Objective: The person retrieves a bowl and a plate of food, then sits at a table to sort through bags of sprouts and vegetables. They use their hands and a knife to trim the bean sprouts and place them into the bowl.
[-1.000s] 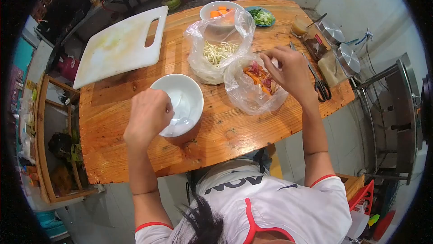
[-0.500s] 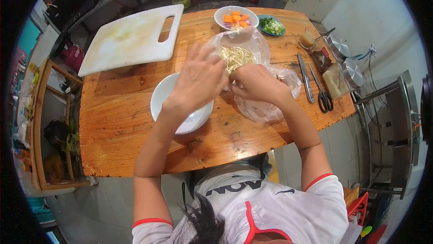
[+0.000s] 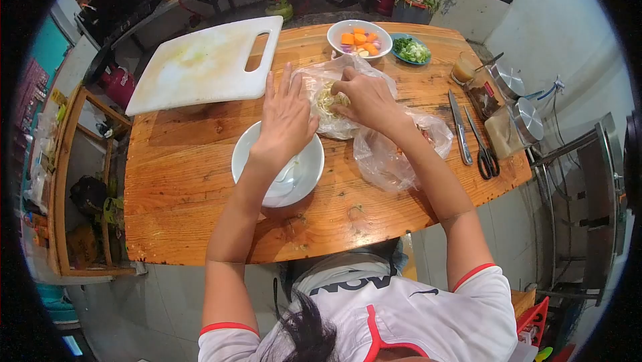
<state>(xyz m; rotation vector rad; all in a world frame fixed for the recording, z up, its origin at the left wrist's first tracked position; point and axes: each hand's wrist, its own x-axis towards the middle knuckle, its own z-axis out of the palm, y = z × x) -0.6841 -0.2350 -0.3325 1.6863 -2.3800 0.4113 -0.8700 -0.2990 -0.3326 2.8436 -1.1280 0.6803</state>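
My left hand is held above the far rim of a white bowl, its fingers stretched out and holding nothing. A few small pale bits lie inside the bowl. Beside that hand, a clear plastic bag lies opened out with pale bean sprouts in it. My right hand reaches into the bag, fingers closed in a pinch on some sprouts; the fingertips are partly hidden. Under my right forearm rests a second plastic bag, whose contents are mostly covered.
A white cutting board lies at the back left. Farther back stand a bowl of orange chunks and shallots and a plate of chopped greens. A knife, scissors, a glass and lidded jars line the right side.
My left hand has drawn back from the sprouts, its fingers now straightened. My right hand has shifted up over the bag. The sprouts look more bunched, and the whole view has shifted slightly.
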